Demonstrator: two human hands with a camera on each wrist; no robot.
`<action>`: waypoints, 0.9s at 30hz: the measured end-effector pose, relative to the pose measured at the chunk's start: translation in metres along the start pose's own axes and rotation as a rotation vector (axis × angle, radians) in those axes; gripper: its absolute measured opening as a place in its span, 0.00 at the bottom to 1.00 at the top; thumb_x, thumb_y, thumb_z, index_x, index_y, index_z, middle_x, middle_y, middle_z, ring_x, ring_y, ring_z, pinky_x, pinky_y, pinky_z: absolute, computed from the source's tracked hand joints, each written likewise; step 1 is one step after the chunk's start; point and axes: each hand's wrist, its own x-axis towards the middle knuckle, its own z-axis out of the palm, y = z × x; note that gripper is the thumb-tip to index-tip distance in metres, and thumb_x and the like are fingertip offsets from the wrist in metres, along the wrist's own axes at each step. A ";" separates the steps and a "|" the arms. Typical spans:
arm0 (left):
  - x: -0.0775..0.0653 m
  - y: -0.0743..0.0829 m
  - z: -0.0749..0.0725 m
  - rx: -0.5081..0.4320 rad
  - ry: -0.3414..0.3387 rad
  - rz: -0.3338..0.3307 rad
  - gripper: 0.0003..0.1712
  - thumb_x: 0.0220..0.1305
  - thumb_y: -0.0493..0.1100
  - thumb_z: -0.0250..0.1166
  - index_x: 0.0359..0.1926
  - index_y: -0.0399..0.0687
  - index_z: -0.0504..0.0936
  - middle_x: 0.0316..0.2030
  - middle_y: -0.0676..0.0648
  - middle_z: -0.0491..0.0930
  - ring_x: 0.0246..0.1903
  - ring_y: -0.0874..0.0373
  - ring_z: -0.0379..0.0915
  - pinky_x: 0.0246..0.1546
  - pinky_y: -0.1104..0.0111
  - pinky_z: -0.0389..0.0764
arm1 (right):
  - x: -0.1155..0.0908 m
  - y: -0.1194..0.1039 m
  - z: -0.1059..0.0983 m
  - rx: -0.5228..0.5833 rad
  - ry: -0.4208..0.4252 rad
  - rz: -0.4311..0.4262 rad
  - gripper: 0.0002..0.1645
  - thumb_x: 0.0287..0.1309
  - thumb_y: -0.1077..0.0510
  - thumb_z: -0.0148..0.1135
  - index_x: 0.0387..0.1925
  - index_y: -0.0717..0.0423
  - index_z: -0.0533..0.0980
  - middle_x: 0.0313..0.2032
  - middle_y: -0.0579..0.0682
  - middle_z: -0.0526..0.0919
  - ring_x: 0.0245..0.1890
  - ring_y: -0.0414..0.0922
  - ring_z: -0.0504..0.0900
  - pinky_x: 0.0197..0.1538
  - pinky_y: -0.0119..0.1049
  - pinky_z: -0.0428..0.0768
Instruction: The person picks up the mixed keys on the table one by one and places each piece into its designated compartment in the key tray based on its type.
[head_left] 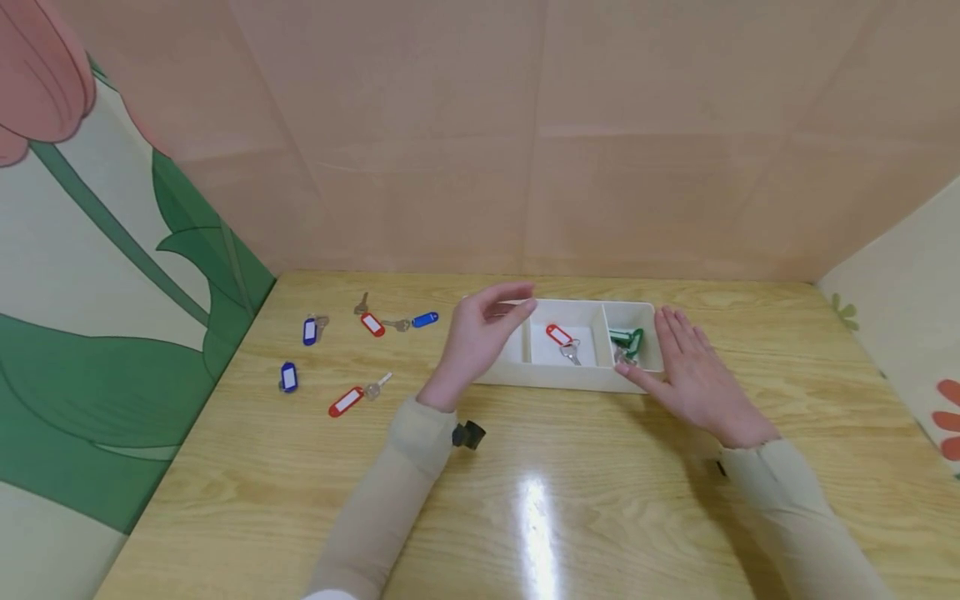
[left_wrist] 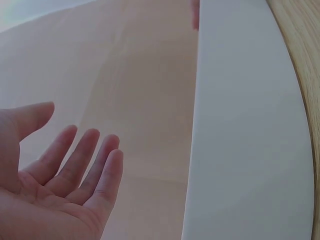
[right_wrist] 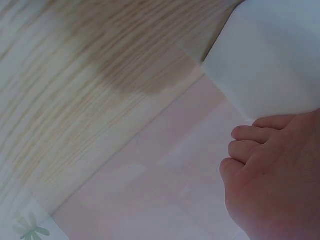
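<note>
From the head camera, a white tray (head_left: 570, 377) with compartments sits on the wooden worktop (head_left: 525, 500), and a hand is at each end of it. The left hand (head_left: 480, 337) is at the left end, with its fingers (head_left: 510, 293) loosely bent and spread over the tray's left corner; they grip nothing that can be seen. The right hand (head_left: 693, 375) is against the right end, flat, with straight fingers (head_left: 678, 329) lying along the tray's side and the thumb at the front wall. In the middle part of the tray lies a key with a red tag (head_left: 558, 335). In the right part lie keys with green tags (head_left: 626, 340). More keys lie on the worktop to the left of the tray, well apart from it: two with red tags (head_left: 347, 401), (head_left: 372, 323), and three with blue tags (head_left: 424, 319), (head_left: 310, 330), (head_left: 288, 377). From the left wrist camera, the left hand (left_wrist: 55, 185) is open, its fingers (left_wrist: 82, 155) apart and only a little bent, holding nothing, with the white tray wall (left_wrist: 245, 135) just beside it. From the right wrist camera, the right hand (right_wrist: 275, 175) rests by a corner of the tray (right_wrist: 270, 65); you cannot tell from here if the fingers (right_wrist: 250, 132) touch it.
</note>
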 end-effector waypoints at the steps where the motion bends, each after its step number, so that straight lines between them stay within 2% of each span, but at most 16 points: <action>1: -0.001 0.000 -0.001 -0.004 0.001 -0.001 0.17 0.71 0.46 0.68 0.58 0.48 0.85 0.50 0.53 0.85 0.47 0.60 0.82 0.53 0.68 0.80 | 0.000 0.000 0.000 -0.001 -0.001 -0.001 0.64 0.68 0.27 0.51 0.79 0.61 0.31 0.79 0.63 0.32 0.78 0.57 0.28 0.76 0.54 0.31; 18: -0.010 -0.008 -0.019 0.043 0.040 -0.012 0.17 0.71 0.48 0.68 0.57 0.49 0.85 0.51 0.54 0.84 0.49 0.61 0.81 0.53 0.68 0.81 | 0.000 -0.001 -0.002 0.005 -0.018 0.017 0.64 0.69 0.27 0.51 0.79 0.61 0.30 0.79 0.62 0.31 0.78 0.55 0.26 0.76 0.54 0.30; 23: -0.013 -0.008 -0.026 0.058 0.054 -0.025 0.17 0.70 0.48 0.68 0.56 0.49 0.85 0.52 0.50 0.85 0.49 0.60 0.81 0.53 0.68 0.81 | 0.000 -0.001 -0.001 0.005 -0.012 0.012 0.64 0.69 0.27 0.51 0.79 0.62 0.30 0.79 0.63 0.32 0.78 0.57 0.28 0.76 0.54 0.30; 27: -0.016 -0.009 -0.032 0.065 0.061 -0.028 0.17 0.70 0.48 0.69 0.56 0.49 0.85 0.51 0.52 0.85 0.49 0.60 0.81 0.53 0.67 0.80 | 0.000 -0.001 -0.002 0.004 -0.012 0.005 0.64 0.69 0.27 0.51 0.79 0.62 0.30 0.79 0.63 0.31 0.78 0.60 0.30 0.76 0.54 0.31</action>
